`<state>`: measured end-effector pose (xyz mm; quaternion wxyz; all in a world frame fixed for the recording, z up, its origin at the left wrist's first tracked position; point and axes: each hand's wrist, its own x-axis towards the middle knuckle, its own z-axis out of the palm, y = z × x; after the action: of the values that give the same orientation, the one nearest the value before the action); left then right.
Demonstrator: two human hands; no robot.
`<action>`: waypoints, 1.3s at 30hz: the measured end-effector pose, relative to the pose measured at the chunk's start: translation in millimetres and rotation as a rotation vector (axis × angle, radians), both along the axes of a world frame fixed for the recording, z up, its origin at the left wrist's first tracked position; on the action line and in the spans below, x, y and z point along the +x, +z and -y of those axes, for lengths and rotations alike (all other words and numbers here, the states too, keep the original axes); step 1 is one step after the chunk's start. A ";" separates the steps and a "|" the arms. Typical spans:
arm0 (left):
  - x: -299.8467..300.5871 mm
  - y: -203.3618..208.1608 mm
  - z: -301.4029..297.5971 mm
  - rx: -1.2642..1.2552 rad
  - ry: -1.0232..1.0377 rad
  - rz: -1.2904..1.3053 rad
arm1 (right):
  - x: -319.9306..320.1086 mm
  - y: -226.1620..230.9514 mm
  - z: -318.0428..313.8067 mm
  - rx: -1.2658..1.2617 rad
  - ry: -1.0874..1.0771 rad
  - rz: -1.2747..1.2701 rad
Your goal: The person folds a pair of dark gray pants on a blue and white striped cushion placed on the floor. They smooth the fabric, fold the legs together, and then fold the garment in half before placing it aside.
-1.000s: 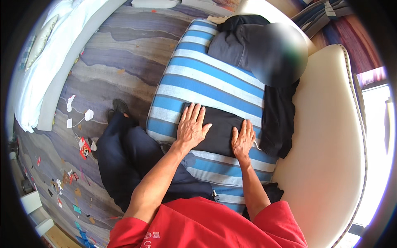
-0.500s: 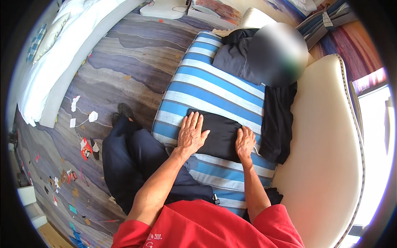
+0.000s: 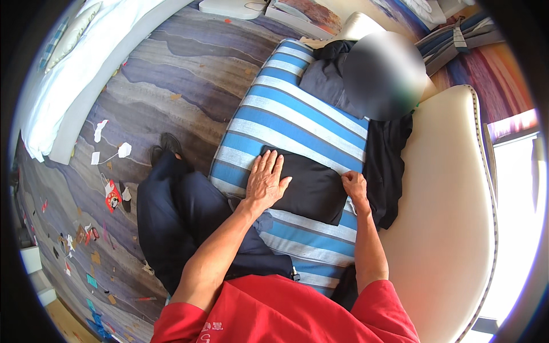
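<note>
A folded black garment (image 3: 311, 186) lies flat on the blue, white and grey striped cushion (image 3: 286, 123) in front of me. My left hand (image 3: 266, 182) rests on its left end with the fingers stretched out, palm down. At its right edge, my right hand (image 3: 355, 187) has its fingers curled together, pinching the cloth at the upper right corner; the fingertips are partly hidden. A bit of something white shows beside the right wrist.
A dark cloth (image 3: 389, 166) hangs between the cushion and the cream seat back (image 3: 446, 211). Another dark grey garment (image 3: 326, 80) lies at the far end, beside a blurred patch. Scraps and a red item (image 3: 112, 197) litter the patterned floor. A white bed (image 3: 80, 97) stands far left.
My right hand has slid right from on top of the garment to its edge, and its fingers have curled in. The left hand stays flat in place. The view has shifted slightly.
</note>
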<state>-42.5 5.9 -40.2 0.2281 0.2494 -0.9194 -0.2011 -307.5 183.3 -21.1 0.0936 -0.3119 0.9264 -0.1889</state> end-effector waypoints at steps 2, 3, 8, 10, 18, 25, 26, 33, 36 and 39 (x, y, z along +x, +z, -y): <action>-1.4 0.8 0.2 -0.005 0.000 -0.003 | -1.3 1.3 0.3 0.049 -0.018 0.015; -0.3 0.8 0.4 -0.005 0.002 -0.001 | 0.7 3.9 3.2 0.059 -0.027 0.026; -0.9 0.6 0.0 0.003 0.011 -0.008 | 12.5 1.8 -4.2 -0.033 -0.137 -0.118; -2.8 1.1 -1.5 -0.004 0.010 -0.002 | 9.6 -9.7 -14.5 -0.074 -0.172 -0.193; -1.5 2.5 0.3 0.001 0.006 0.018 | 37.6 14.7 10.0 -0.261 0.055 -0.498; -1.3 3.1 -4.8 0.017 -0.008 -0.003 | 85.7 -21.9 3.4 -0.059 0.092 -0.455; -8.0 4.1 -1.0 0.011 -0.003 -0.018 | 77.4 -23.2 5.3 -0.083 0.086 -0.454; 6.4 2.9 -2.4 0.033 -0.019 0.015 | 96.2 -16.7 -7.3 -0.023 -0.013 -0.371; 16.5 6.9 -8.2 0.006 -0.025 0.011 | 108.1 -15.2 -19.5 -0.039 -0.078 -0.344; 23.7 18.0 -21.7 0.004 -0.053 0.025 | 121.1 -10.3 -35.1 -0.094 -0.145 -0.332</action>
<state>-18.8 27.6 -22.1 0.2107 0.2278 -0.9281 -0.2057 -186.4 218.4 -31.4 -0.0893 -0.2752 0.9393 -0.1843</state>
